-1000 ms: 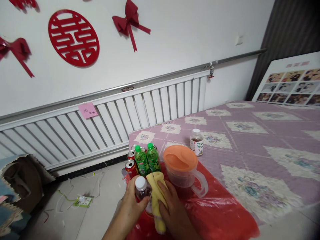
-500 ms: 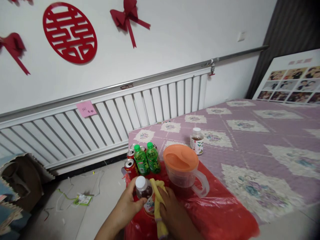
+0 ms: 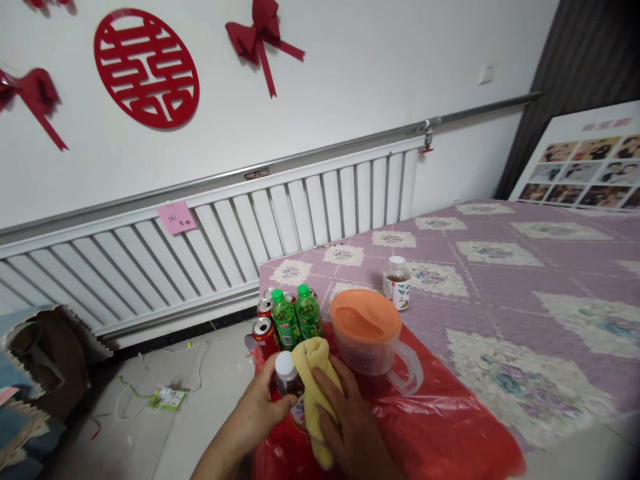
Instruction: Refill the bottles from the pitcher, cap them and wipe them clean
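Left hand (image 3: 260, 405) curls round white-capped bottle (image 3: 289, 384), located between hands; right hand (image 3: 349, 419) clasps yellow cloth (image 3: 314, 387) against bottle's side. Step judged: wiping. Next stroke calls for steady left hold.

Ahead of the left hand (image 3: 263, 405), I'm blocked by green-capped bottles (image 3: 309, 318) and red cans (image 3: 267, 337); the orange-lidded pitcher (image 3: 367, 333) crowds the right hand (image 3: 347, 410). I have room over the red plastic sheet (image 3: 450, 427), right of the pitcher's handle (image 3: 415, 371).

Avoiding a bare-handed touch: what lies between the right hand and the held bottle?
The yellow cloth, under the right hand, at the held bottle's side; the head view shows it.
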A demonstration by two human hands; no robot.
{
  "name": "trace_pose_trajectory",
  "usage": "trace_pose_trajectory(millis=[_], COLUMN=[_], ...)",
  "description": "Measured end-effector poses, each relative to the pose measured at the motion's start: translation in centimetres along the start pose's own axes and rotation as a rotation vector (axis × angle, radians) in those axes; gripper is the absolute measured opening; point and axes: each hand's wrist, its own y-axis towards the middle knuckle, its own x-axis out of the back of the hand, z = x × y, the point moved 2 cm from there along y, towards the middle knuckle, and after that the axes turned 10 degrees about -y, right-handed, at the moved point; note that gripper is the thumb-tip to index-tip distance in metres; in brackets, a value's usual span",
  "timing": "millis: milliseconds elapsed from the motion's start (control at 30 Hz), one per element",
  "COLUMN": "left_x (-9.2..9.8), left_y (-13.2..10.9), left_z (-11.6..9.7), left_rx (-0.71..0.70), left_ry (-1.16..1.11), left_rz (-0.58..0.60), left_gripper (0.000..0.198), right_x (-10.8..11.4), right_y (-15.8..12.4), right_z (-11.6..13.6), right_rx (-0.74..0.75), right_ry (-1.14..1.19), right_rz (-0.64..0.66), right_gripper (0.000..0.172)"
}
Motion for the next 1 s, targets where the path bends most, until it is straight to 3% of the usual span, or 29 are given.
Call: trace_pose_trajectory(millis=[233,333,633,1000], left_x=[0.2,0.2,0.2,0.1], left_y=[0.2,0.2,0.2,0.2], left_z=[-0.2,-0.2,0.1,0.0], left_rx=[-0.008,-0.007,-0.018,-0.003], left_ry=[0.021,0.027,0.01,0.014], left_rz=[0.032,0.013,0.027,0.029], left_gripper=[0.062,0.062,0.064,0.063], right_x=[-1.0,-1.4,-0.2,0.9], right_y=[0.7,0.6,0.0,-1.1], right_z=[-1.1,-1.6,0.0,2.4], right_rx=[-0.279,-0.293,0.041,0.175], right_ry=[-0.089,-0.121,-0.173,-0.262], right_rz=[0.268,0.318,-0.093,-0.198], right_gripper=[0.059,0.058,0.053,0.055])
